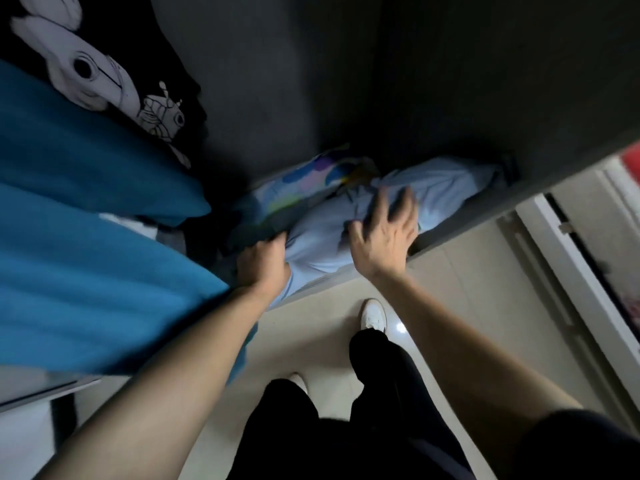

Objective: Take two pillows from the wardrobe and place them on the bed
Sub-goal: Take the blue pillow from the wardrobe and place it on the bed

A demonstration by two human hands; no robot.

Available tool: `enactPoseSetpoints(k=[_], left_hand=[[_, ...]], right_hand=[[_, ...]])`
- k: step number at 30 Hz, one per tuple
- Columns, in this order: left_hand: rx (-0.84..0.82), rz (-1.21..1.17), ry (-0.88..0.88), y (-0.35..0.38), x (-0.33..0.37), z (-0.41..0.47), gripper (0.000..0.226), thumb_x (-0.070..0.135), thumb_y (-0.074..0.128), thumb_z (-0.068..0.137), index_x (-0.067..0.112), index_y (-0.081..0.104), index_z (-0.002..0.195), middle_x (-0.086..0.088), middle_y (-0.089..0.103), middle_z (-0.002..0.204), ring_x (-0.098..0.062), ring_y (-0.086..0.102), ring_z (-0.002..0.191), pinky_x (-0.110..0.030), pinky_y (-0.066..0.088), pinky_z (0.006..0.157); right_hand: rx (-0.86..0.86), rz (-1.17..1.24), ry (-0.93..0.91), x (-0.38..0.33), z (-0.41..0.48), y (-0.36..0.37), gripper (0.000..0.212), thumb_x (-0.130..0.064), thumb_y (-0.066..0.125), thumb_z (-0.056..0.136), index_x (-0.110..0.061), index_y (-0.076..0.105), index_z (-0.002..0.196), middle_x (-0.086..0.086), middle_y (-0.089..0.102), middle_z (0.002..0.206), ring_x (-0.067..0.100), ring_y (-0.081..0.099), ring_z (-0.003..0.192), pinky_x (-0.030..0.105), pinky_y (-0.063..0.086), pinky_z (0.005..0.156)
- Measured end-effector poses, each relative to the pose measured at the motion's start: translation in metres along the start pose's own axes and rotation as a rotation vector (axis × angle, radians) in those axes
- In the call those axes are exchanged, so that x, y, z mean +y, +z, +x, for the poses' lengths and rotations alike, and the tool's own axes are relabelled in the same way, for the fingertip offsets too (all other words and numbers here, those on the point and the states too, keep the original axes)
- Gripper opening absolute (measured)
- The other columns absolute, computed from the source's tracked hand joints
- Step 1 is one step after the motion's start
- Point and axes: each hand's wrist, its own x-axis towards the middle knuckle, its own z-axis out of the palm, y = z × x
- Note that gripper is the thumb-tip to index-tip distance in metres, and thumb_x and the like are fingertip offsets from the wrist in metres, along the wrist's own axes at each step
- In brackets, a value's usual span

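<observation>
A pale blue pillow (440,192) lies on the floor of the dark wardrobe (346,81), creased and bunched at its near end. Behind it to the left lies a second pillow (294,185) with a colourful floral cover. My left hand (263,265) is closed on the near left corner of the pale blue pillow. Over the pillow's middle my right hand (384,233) hovers with fingers spread; it is blurred, and whether it touches the fabric is unclear. The bed is out of view.
Teal garments (86,220) and a black printed shirt (104,81) hang at the left, close to my left arm. The wardrobe's lower edge (467,223) runs diagonally. My legs and a white shoe (374,313) stand on the beige tiled floor. A white door frame (571,271) is at the right.
</observation>
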Motion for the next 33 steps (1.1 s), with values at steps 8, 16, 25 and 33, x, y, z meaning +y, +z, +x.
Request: enactPoseSetpoints(k=[8,16,25,33], left_hand=[[0.073,-0.059,0.173,-0.035,-0.042,-0.08,0.026,0.008,0.056,0.082,0.019,0.062,0.105,-0.013,0.07,0.102,-0.037,0.066,0.096,-0.04,0.052,0.076],[0.143,-0.15,0.398,-0.062,-0.075,-0.154,0.029,0.002,0.053,0.076,0.018,0.063,0.098,-0.009,0.07,0.101,-0.037,0.064,0.094,-0.038,0.048,0.071],[0.153,-0.136,0.708,-0.096,-0.003,-0.205,0.044,0.006,0.056,0.075,0.027,0.062,0.113,-0.005,0.069,0.109,-0.033,0.063,0.099,-0.037,0.048,0.076],[0.201,-0.067,0.982,-0.107,0.165,-0.273,0.046,0.012,0.055,0.075,0.024,0.055,0.119,-0.002,0.065,0.114,-0.034,0.062,0.1,-0.039,0.048,0.077]], right_hand=[[-0.139,-0.625,-0.446,-0.011,-0.079,-0.063,0.1,-0.034,0.074,0.073,-0.02,0.019,0.156,0.016,-0.013,0.165,0.038,-0.017,0.151,0.065,-0.004,0.118],[0.019,-0.721,-0.49,-0.038,-0.169,-0.11,0.105,-0.052,0.084,0.062,-0.021,0.036,0.151,0.01,0.058,0.121,0.034,0.053,0.118,0.052,0.021,0.114],[0.119,-0.751,-0.271,0.024,-0.248,-0.193,0.068,-0.058,0.086,0.05,-0.02,0.068,0.103,0.008,0.061,0.093,0.032,0.061,0.09,0.041,0.047,0.077],[0.249,-0.698,-0.011,0.151,-0.306,-0.308,0.052,-0.043,0.086,0.057,-0.016,0.061,0.094,0.007,0.059,0.092,0.031,0.061,0.086,0.043,0.05,0.07]])
